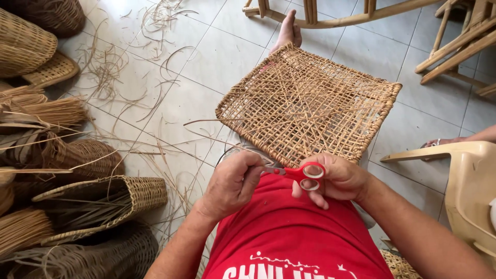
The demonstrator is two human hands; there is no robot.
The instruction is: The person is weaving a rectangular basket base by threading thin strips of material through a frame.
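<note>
Head view looks down over your lap, where your right hand (342, 179) grips a pair of red-handled scissors (305, 174), fingers curled through and around the handle loops. Your left hand (233, 182) sits just beside it, fingers bent and pinched close at the blade end of the scissors; whether those fingertips clamp a strand or only touch the blades is too small to tell. Both hands hover at the near edge of a square woven mat (309, 105) of pale cane, which rests tilted across your legs with loose strands crossing its open lattice. Your bare foot (288, 30) shows beyond the mat's far corner, on the tiled floor (206, 57). To your left, scattered cane strips (155, 98) litter the tiles, and a heap of woven baskets (98, 199) lies near your left elbow. A wooden chair frame (454, 41) stands at the far right, and a cream plastic chair (467, 191) sits close to your right arm. You wear a red shirt (289, 232).
</note>
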